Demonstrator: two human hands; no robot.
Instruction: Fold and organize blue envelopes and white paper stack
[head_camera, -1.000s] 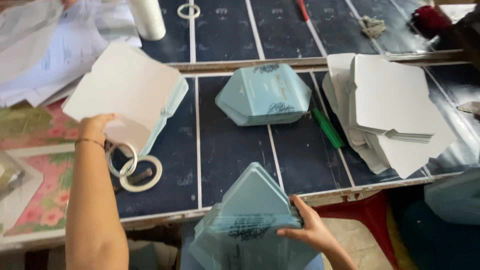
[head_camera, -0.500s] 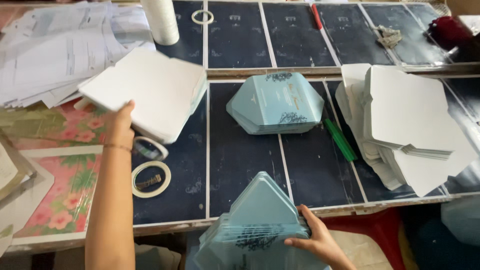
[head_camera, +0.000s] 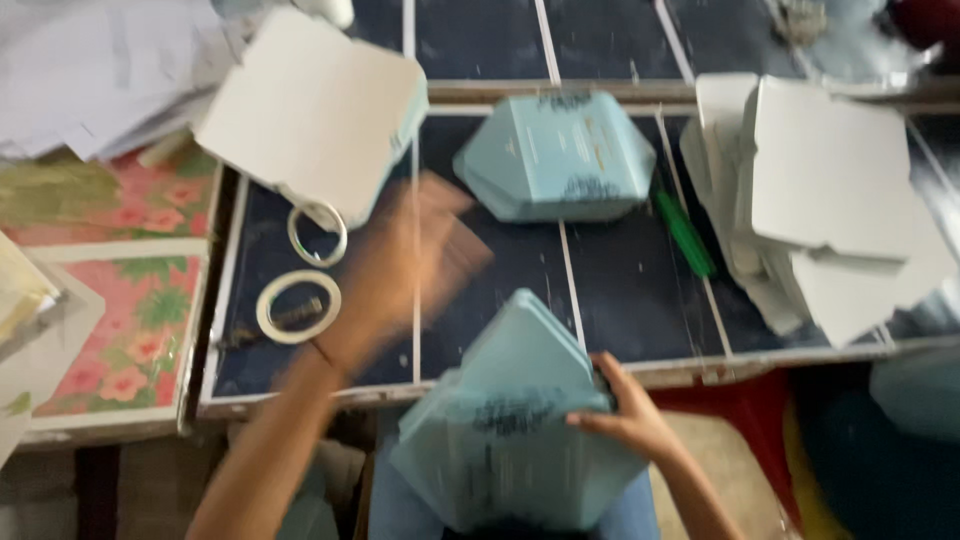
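Note:
My right hand (head_camera: 628, 412) grips the right edge of a stack of pale blue folded cardboard boxes (head_camera: 510, 430) resting on my lap at the table's near edge. My left hand (head_camera: 410, 270) is blurred in motion above the dark table (head_camera: 620, 290), fingers spread, holding nothing, between the white flat card stack (head_camera: 315, 110) at upper left and the blue stack on my lap. A folded pale blue box (head_camera: 555, 155) lies on the table beyond both hands.
Two tape rings (head_camera: 300, 305) lie left of my left hand. A green pen (head_camera: 685, 235) sits beside a large pile of white flat cards (head_camera: 830, 200) at the right. Loose white papers (head_camera: 90, 70) and a floral cloth (head_camera: 130, 320) cover the left side.
My left hand has let go of the white card stack and swung down and right toward the blue stack. The right hand stays on the blue stack.

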